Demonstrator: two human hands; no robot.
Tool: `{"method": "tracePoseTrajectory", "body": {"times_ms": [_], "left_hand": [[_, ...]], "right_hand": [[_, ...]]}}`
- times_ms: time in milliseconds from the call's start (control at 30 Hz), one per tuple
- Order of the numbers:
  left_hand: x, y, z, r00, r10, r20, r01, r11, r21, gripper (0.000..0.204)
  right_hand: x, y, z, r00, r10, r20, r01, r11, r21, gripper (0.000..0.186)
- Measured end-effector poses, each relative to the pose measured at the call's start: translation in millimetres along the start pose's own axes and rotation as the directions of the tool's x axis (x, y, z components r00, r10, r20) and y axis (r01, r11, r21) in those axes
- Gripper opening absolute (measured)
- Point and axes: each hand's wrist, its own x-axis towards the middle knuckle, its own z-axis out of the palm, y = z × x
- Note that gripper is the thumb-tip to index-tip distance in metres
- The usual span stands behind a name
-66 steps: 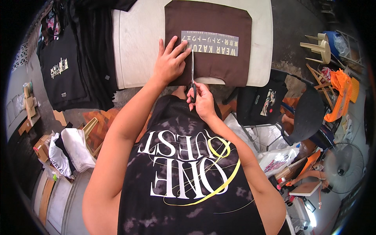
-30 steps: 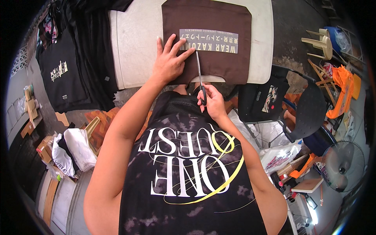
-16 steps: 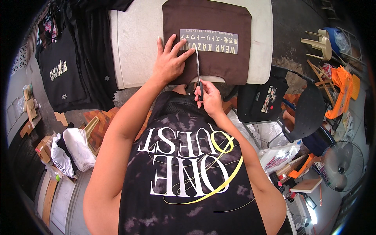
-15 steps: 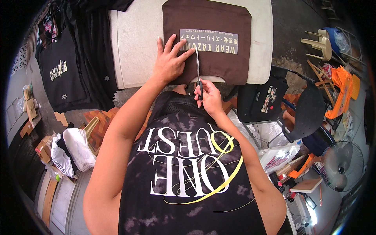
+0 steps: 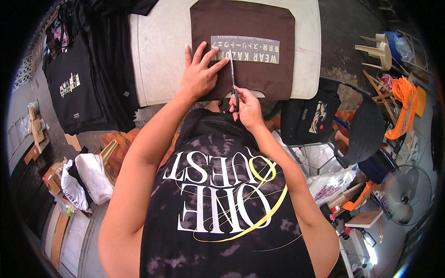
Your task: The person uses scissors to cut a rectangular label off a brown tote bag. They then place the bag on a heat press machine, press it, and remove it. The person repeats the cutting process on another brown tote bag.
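Observation:
A brown piece of fabric (image 5: 264,83), perhaps a folded shirt, lies flat on the white table with a curved notch at its near edge. On it rests a clear transfer film (image 5: 269,42) printed with pale lettering. My left hand (image 5: 200,74) lies palm down, fingers spread, over the film's left end and the fabric. My right hand (image 5: 248,109) grips black-handled scissors (image 5: 233,76) by the handles, below the table's near edge. Their blades point away from me, and the tip lies over the film beside my left thumb. Whether the blades are cutting into it I cannot tell.
The white table (image 5: 160,55) carries the fabric. Black printed shirts (image 5: 74,92) hang at the left. To the right are a black chair (image 5: 364,125) with a black printed cloth (image 5: 315,113), a beige stool (image 5: 382,51), an orange cloth (image 5: 405,106) and a fan (image 5: 404,197).
My right hand and the scissors have moved a little forward, so the blade tip reaches farther over the film. The left hand stays spread in nearly the same place.

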Motion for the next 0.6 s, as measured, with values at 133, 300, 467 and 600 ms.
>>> {"method": "tracePoseTrajectory", "body": {"times_ms": [133,300,467,600], "left_hand": [[0,-1,1,1.0,0.003,-0.005,-0.003,1.0,0.001,0.064],[-1,-3,1,1.0,0.003,0.004,-0.003,1.0,-0.002,0.064],[-1,-1,1,1.0,0.005,-0.013,-0.005,1.0,-0.011,0.064],[2,3,-2,1.0,0.002,-0.019,-0.002,1.0,0.006,0.061]], "right_hand": [[2,-3,2,1.0,0.009,-0.004,-0.009,1.0,0.009,0.033],[-4,-3,-5,1.0,0.017,0.017,-0.017,1.0,0.016,0.033],[-40,12,-28,0.998,-0.012,0.064,0.008,0.998,0.057,0.036],[-40,10,-32,0.999,0.025,0.048,-0.028,0.997,0.075,0.039]]}}
